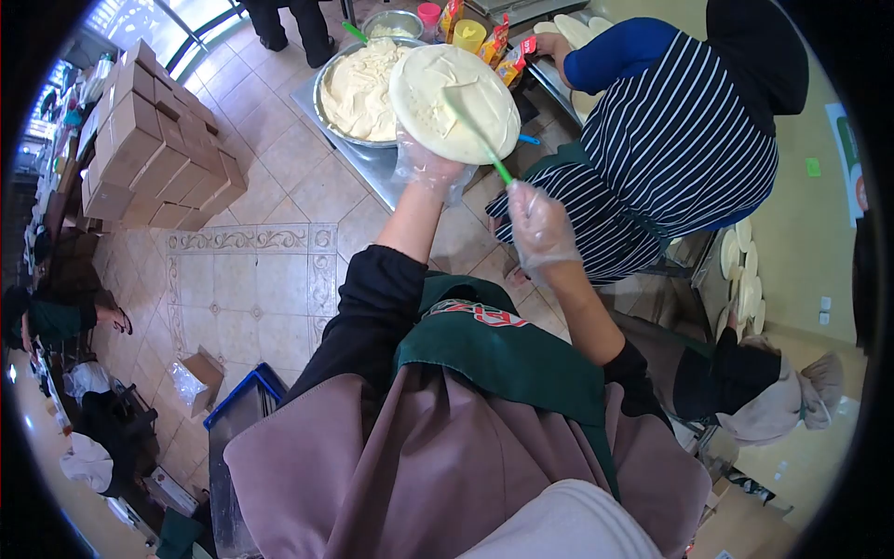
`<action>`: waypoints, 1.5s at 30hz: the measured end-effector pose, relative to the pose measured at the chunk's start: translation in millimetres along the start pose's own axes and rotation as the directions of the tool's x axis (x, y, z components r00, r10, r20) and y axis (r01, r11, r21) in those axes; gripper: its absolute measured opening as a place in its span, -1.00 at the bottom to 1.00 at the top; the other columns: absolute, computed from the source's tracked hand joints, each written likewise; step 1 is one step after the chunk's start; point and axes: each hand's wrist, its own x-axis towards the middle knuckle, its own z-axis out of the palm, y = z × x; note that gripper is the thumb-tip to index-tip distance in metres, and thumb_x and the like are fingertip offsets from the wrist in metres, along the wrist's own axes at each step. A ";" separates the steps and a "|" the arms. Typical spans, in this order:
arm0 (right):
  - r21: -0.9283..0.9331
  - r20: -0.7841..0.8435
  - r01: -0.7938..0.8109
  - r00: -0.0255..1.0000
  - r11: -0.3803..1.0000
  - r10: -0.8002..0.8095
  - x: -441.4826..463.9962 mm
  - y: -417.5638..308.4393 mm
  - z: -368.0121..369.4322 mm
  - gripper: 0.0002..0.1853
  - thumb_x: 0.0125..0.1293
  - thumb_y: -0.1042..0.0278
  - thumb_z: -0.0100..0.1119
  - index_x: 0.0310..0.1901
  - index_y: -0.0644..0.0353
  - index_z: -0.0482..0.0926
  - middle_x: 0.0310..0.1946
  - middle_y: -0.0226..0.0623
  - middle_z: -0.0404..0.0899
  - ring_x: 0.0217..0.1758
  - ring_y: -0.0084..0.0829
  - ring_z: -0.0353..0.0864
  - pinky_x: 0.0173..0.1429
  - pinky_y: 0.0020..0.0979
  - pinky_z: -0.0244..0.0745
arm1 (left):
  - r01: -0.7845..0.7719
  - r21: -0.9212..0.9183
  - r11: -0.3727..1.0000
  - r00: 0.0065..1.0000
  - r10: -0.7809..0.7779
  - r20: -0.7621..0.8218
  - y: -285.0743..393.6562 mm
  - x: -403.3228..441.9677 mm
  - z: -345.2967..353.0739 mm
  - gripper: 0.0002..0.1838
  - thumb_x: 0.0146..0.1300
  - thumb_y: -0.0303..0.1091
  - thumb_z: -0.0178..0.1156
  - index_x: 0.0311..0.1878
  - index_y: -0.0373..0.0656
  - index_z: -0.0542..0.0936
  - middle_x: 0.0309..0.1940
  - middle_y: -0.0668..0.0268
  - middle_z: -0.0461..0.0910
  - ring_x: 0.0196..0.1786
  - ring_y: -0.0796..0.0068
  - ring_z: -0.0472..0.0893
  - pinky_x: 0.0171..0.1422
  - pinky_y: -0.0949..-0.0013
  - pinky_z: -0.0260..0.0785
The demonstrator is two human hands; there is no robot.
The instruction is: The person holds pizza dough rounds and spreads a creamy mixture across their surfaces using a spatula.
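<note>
My left hand (pixel 430 164), in a clear plastic glove, holds up a round flat disc (pixel 438 88) coated with pale cream; most of the fingers are hidden beneath it. My right hand (pixel 540 222), also gloved, is closed around the green handle of a spatula (pixel 503 170). The spatula's pale blade lies on the cream near the middle of the disc. Just behind and left of the disc, a large metal bowl (pixel 321 110) full of pale cream (pixel 358 88) stands on a metal table (pixel 372 182).
Beyond the bowl are a smaller metal bowl (pixel 391 16), a yellow cup (pixel 469 35) and colourful packets (pixel 512 63). A person in a striped apron (pixel 684 130) works close on my right, beside stacked pale discs (pixel 573 33). Cardboard boxes (pixel 154 130) are piled at left.
</note>
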 end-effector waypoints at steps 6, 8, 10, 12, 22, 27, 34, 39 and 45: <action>0.009 0.042 0.314 0.948 0.949 -0.314 -10.1 -30.0 -3.0 -0.81 0.35 0.37 -0.02 -0.26 0.32 0.51 -0.48 0.02 0.54 -0.42 -0.05 0.58 -0.34 -0.20 0.44 | 0.029 0.073 0.997 0.987 -0.017 -0.157 -1.9 -0.5 12.2 -0.26 0.22 0.26 -0.17 0.32 -0.06 0.25 0.25 0.12 0.34 0.27 0.02 0.35 0.33 -0.15 0.18; 0.066 -0.155 0.463 0.880 0.884 -0.449 0.2 -24.1 -1.6 -0.81 0.33 0.38 0.00 -0.25 0.35 0.53 -0.46 0.07 0.55 -0.41 0.01 0.57 -0.36 -0.19 0.44 | 0.051 0.287 0.957 0.981 0.005 -0.193 0.8 8.7 9.3 -0.24 0.19 0.28 -0.15 0.32 -0.06 0.26 0.25 0.10 0.34 0.26 0.00 0.36 0.31 -0.15 0.21; -0.027 -0.106 0.161 0.981 0.986 -0.164 13.5 -27.8 -17.0 -0.78 0.36 0.31 -0.04 -0.26 0.29 0.52 -0.42 0.10 0.54 -0.36 0.07 0.55 -0.33 -0.11 0.45 | 0.033 0.287 0.957 0.970 0.038 -0.238 1.9 2.8 15.7 -0.24 0.20 0.28 -0.15 0.32 -0.06 0.26 0.25 0.10 0.34 0.25 -0.01 0.36 0.31 -0.15 0.21; -0.106 -0.119 0.039 0.992 0.994 -0.051 26.9 -26.0 -21.7 -0.79 0.35 0.31 -0.06 -0.29 0.27 0.50 -0.44 0.09 0.53 -0.36 0.07 0.54 -0.33 -0.07 0.43 | 0.054 0.229 0.972 0.973 0.001 -0.231 1.4 -0.6 29.3 -0.26 0.22 0.26 -0.16 0.31 -0.08 0.27 0.23 0.10 0.36 0.24 0.00 0.37 0.30 -0.14 0.22; -0.019 0.032 0.390 0.921 0.921 -0.389 -1.9 -47.9 18.1 -0.91 0.27 0.50 0.03 -0.28 0.35 0.47 -0.47 0.03 0.47 -0.45 0.06 0.47 -0.40 -0.14 0.37 | 0.110 0.311 0.944 0.954 -0.012 -0.300 10.4 -2.2 22.9 -0.32 0.26 0.21 -0.17 0.29 -0.07 0.31 0.23 0.14 0.38 0.24 0.08 0.40 0.31 -0.08 0.24; 0.015 -0.064 0.263 0.963 0.965 -0.262 14.4 -46.0 -1.2 -0.78 0.36 0.31 -0.05 -0.22 0.31 0.50 -0.51 0.10 0.48 -0.40 0.10 0.49 -0.33 -0.12 0.42 | 0.142 0.383 0.913 0.904 0.038 -0.426 11.3 -13.1 40.6 -0.33 0.27 0.21 -0.18 0.30 -0.06 0.31 0.25 0.15 0.36 0.24 0.09 0.40 0.32 -0.07 0.23; -0.163 0.014 0.181 0.983 0.970 -0.182 17.7 -38.6 0.7 -0.68 0.40 0.19 -0.15 -0.27 0.28 0.50 -0.48 0.08 0.52 -0.37 0.10 0.52 -0.24 -0.09 0.42 | 0.272 -0.096 0.958 0.957 -0.279 -0.077 21.6 -26.2 10.1 -0.30 0.28 0.24 -0.22 0.33 -0.03 0.28 0.28 0.14 0.32 0.29 0.08 0.35 0.33 -0.12 0.19; -0.043 0.164 0.471 0.873 0.881 -0.459 -4.4 -28.6 -0.6 -0.73 0.38 0.24 -0.10 -0.34 0.26 0.49 -0.57 -0.11 0.49 -0.50 -0.16 0.54 -0.36 -0.21 0.41 | 0.338 0.017 0.941 0.935 -0.334 -0.119 26.5 -35.9 13.1 -0.28 0.28 0.26 -0.29 0.35 -0.03 0.24 0.31 0.10 0.27 0.30 -0.01 0.32 0.34 -0.17 0.15; -0.183 -0.050 0.052 0.997 0.982 -0.062 22.9 -43.4 -41.3 -0.70 0.39 0.22 -0.08 -0.28 0.31 0.51 -0.44 0.08 0.53 -0.35 0.07 0.53 -0.27 -0.15 0.40 | 0.300 0.104 0.948 0.952 -0.290 -0.102 18.5 -31.6 25.2 -0.28 0.28 0.26 -0.30 0.34 -0.04 0.24 0.31 0.10 0.28 0.30 -0.02 0.32 0.34 -0.17 0.15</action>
